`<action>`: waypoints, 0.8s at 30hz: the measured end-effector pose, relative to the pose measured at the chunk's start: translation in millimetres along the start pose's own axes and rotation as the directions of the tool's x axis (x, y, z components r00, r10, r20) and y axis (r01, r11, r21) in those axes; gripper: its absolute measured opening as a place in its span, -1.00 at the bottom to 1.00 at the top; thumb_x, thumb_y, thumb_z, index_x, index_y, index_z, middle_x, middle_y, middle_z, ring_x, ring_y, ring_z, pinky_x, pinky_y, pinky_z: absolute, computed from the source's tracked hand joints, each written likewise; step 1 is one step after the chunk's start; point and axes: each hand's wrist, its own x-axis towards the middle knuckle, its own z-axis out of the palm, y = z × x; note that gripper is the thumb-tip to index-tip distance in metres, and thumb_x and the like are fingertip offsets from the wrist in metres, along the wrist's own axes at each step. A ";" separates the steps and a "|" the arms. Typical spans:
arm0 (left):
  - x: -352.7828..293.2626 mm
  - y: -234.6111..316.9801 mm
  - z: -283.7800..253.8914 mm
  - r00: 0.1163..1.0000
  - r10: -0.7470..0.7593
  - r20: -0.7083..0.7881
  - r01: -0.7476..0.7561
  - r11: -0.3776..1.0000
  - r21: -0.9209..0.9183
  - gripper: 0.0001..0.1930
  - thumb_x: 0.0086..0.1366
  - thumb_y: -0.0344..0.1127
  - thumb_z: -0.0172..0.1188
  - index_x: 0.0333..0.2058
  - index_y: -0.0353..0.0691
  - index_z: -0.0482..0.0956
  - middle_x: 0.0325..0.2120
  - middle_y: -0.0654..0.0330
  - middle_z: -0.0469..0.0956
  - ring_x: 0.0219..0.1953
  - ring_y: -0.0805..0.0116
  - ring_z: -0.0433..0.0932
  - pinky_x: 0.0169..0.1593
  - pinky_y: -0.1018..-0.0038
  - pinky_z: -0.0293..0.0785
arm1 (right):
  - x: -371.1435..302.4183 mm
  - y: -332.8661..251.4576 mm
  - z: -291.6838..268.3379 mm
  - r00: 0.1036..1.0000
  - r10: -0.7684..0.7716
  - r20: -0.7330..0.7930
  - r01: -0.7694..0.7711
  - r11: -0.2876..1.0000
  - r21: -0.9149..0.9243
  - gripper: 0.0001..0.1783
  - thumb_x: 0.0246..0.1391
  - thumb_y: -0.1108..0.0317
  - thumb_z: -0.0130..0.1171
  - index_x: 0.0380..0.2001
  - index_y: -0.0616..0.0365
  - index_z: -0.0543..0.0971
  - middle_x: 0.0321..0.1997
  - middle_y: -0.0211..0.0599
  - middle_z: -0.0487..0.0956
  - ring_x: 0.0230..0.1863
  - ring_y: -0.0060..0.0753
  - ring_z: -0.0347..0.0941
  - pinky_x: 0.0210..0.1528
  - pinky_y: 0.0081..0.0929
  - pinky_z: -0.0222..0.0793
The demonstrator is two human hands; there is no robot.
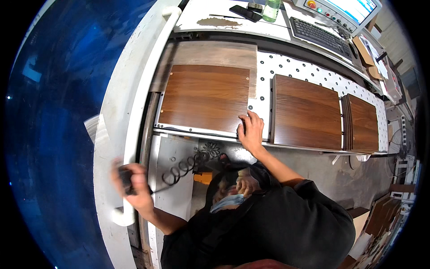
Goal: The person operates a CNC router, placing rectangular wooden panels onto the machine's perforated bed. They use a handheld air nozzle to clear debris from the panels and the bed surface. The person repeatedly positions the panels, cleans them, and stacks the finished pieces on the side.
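A: Left hand [139,192], blurred, closed round a black handheld device [125,178]; right hand [252,133], fingers a little apart, resting at the near right corner of a brown panel [204,98].

B: Edges and open room?

A: The panel's near edge extends leftward from the right hand, just inside the rim of the white table [265,85]. Right of that hand, a bare strip of tabletop separates panel from stack.

B: Surrounding objects and obstructions?

A: White rail [139,107] behind the left hand, contact indeterminable; coiled cord [204,156] between the hands, joined to the device. Beyond the right hand, a grey-brown board [215,54], partly beneath the panel.

B: Counts?

A: Right of the right hand, two brown stacks [304,112], layers not countable; farther beyond it, one keyboard [320,36], one monitor [354,9], one green bottle [271,11].
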 end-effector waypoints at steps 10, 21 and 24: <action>-33.9 -7.6 9.6 0.801 0.304 -0.516 0.391 0.387 0.835 -0.18 0.44 -0.01 0.17 0.41 -0.39 -0.03 0.33 -0.23 0.19 0.34 -0.06 0.29 0.36 0.05 0.26 | -6.0 8.3 -10.3 0.988 -0.125 0.095 0.113 0.986 0.121 -0.55 0.10 0.35 0.14 0.09 0.17 0.46 0.31 0.29 0.24 0.37 0.31 0.09 0.37 0.18 -0.03; 32.7 -127.1 144.6 0.973 0.130 0.189 -0.221 0.753 0.620 -0.56 0.35 -0.24 0.19 0.15 -0.28 0.47 0.19 -0.08 0.41 0.24 -0.07 0.34 0.31 0.07 0.21 | -18.6 21.9 -18.7 0.966 -0.057 0.254 0.013 0.985 0.172 -0.27 0.11 0.26 0.11 0.32 0.30 0.25 0.47 0.51 -0.02 0.54 0.45 -0.20 0.54 0.20 -0.33; 50.9 -258.6 115.3 0.984 -0.135 0.115 -0.056 0.381 0.923 -0.27 0.34 0.08 0.19 0.32 -0.29 0.30 0.24 -0.22 0.35 0.29 -0.23 0.27 0.37 0.02 0.14 | -27.6 3.1 -26.8 0.920 -0.069 0.385 0.020 0.991 0.130 -0.16 0.10 0.19 0.13 0.38 0.33 0.14 0.48 0.54 -0.07 0.55 0.47 -0.27 0.54 0.21 -0.39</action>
